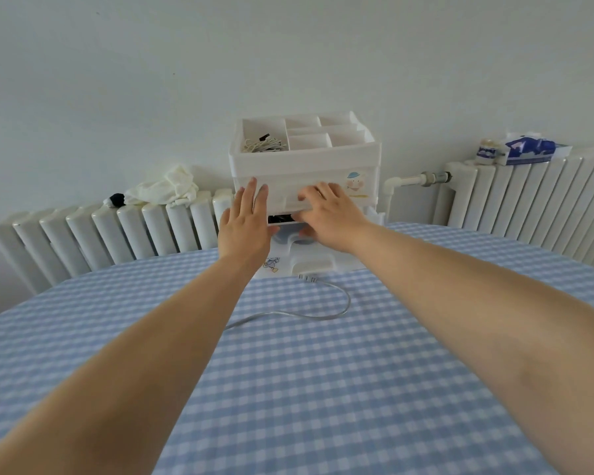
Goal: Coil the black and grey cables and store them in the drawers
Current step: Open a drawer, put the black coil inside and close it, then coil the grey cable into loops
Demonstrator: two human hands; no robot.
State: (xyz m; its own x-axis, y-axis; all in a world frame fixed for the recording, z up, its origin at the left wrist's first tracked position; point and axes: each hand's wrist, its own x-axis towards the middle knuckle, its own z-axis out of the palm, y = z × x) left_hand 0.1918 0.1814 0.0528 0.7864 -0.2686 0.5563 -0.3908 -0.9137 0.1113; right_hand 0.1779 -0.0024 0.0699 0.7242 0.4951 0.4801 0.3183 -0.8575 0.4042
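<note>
Centre frame: left hand [246, 223] flat and released against white drawer unit [306, 173], right hand [326, 214] grasping top drawer front [318, 197], black cable [281, 219] inside, grey cable [309, 311] uncoiled on checked tablecloth [323, 389]; best braced, pushed squarely.

Just the one view here, a wide-angle cam on the person's head, so it looks out from eye level, forward and tilted down across the worktop [323, 389]. Both forearms run in from the bottom corners and meet near the middle of the shot, at the white drawer unit [306, 159] on the far edge. That unit is roughly at arm's reach and sits dead centre, facing the camera. The lens bends things a lot: the radiators [117, 231] behind lean outward at the sides, and the wall fills the whole top half. No second view to compare overlap with.
</note>
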